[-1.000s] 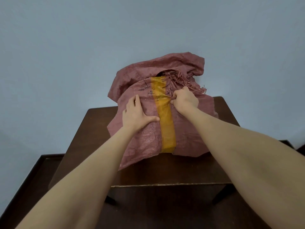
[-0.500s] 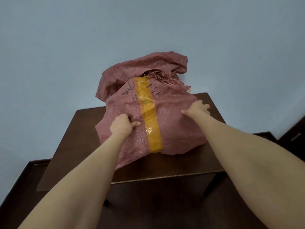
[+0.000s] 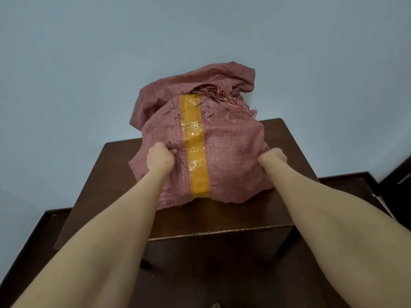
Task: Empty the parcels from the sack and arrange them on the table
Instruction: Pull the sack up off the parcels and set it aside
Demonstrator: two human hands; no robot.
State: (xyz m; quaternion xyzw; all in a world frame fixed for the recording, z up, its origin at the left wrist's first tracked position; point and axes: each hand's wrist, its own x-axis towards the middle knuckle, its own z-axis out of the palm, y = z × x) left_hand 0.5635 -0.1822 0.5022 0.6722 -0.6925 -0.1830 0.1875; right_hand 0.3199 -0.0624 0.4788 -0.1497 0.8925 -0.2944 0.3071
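Observation:
A bulging pink woven sack (image 3: 231,152) with a yellow tape strip down its front stands on the dark wooden table (image 3: 278,214). Its frayed mouth at the top is slightly open; whatever is inside stays hidden. My left hand (image 3: 160,160) grips a fistful of the sack's fabric left of the tape. My right hand (image 3: 272,157) grips the fabric at the sack's right side, with its fingers tucked out of sight into the cloth.
The table stands against a pale blue wall (image 3: 89,85). A lower dark wooden surface with a raised edge (image 3: 40,236) runs around the table's left and right sides, below it. A dark piece of furniture (image 3: 398,181) shows at the right edge.
My left hand went from lying flat on the sack to gripping the fabric lower down. My right hand left the frayed mouth, moved down to the sack's right side and closed on it.

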